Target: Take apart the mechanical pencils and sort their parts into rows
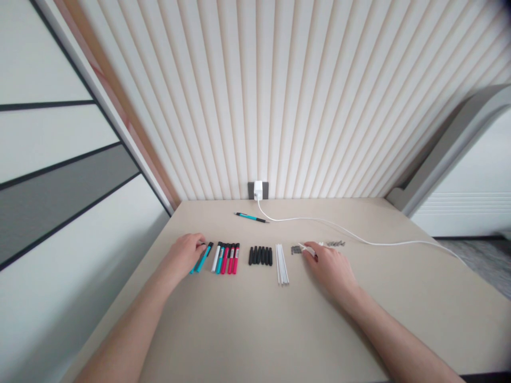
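Note:
My left hand (187,254) is closed at the left end of a row of pen barrels, its fingers on a blue barrel (194,267) that they partly hide. Beside it lie another blue barrel (204,258), a white barrel (216,259) and several pink barrels (230,259). Further right are several black grips (261,256) and several thin white refills (281,264). My right hand (330,266) rests low over the table, thumb and fingers closed around small white parts (308,249). Tiny dark springs (296,250) lie just left of these fingers; small grey metal pieces (336,243) lie behind the hand.
An assembled blue and black pen (252,217) lies near the wall. A white charger (258,190) sits in the wall socket, its white cable (351,238) running right across the beige table (239,330). A panelled cabinet (59,239) borders the left side.

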